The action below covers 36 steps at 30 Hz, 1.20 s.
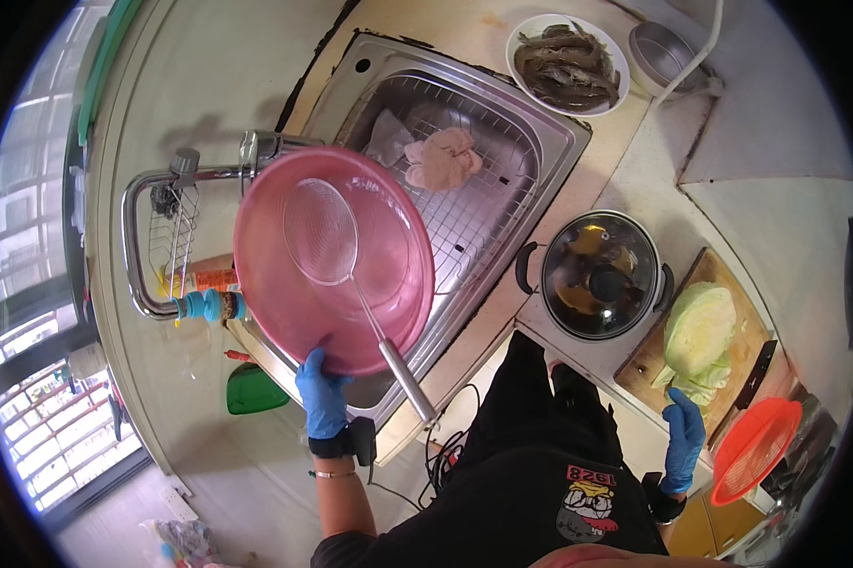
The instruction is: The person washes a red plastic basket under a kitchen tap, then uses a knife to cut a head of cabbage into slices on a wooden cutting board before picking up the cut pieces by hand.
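My left hand (323,399), in a blue glove, grips the near rim of a pink plastic basin (263,312). The basin is over the left part of the sink. A round wire-mesh strainer (321,231) lies in it, its steel handle (406,381) reaching out past the rim. My right hand (684,440), also gloved, hangs by the near edge of a wooden cutting board (639,369) with no object visible in it. On that board are a cut cabbage (700,326) and a knife with a dark handle (757,375).
A pale pink cloth or piece of meat (444,159) lies on the wire rack in the steel sink (568,145). A white bowl (606,110) holds shrimp (565,67). Nearby are a glass-lidded pot (575,273), a red colander (757,451), a chrome faucet (130,241) and a green container (256,390).
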Available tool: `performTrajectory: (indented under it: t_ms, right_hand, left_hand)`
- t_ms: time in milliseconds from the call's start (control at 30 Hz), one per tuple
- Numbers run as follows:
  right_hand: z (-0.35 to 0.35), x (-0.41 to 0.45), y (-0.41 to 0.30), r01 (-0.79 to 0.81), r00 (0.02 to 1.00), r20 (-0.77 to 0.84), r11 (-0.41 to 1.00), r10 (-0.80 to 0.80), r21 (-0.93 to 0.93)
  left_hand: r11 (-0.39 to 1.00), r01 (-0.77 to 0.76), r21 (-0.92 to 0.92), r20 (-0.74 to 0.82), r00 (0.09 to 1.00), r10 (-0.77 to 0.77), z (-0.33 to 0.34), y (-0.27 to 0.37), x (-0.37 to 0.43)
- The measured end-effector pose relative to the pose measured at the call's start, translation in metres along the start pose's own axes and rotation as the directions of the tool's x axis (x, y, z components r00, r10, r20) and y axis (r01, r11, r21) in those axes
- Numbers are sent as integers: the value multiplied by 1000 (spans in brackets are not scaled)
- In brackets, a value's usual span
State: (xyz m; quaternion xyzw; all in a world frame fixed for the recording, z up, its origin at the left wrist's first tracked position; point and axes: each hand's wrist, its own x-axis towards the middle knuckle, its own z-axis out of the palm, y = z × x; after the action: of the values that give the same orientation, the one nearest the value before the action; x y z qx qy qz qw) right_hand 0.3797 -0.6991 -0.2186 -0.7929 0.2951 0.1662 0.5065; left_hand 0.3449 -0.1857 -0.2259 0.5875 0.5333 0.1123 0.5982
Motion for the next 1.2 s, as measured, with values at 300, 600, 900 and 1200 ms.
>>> performTrajectory:
  t_ms: [300, 600, 900, 1200]
  right_hand:
    - [-7, 6, 1, 27, 996, 82, 997, -21, -72]
    - [-5, 7, -1, 4, 997, 74, 997, 2, -78]
    - [-6, -4, 1, -36, 999, 1, 998, 36, -47]
    - [-17, -14, 21, -113, 992, -56, 994, 113, 6]
  left_hand:
    - [994, 65, -87, -154, 985, -78, -40, -29, -5]
    - [997, 46, -62, 38, 998, -44, 55, -23, 32]
    - [982, 48, 185, 175, 981, -81, 124, -30, 83]
    - [993, 121, -16, 50, 991, -120, 90, -45, 82]
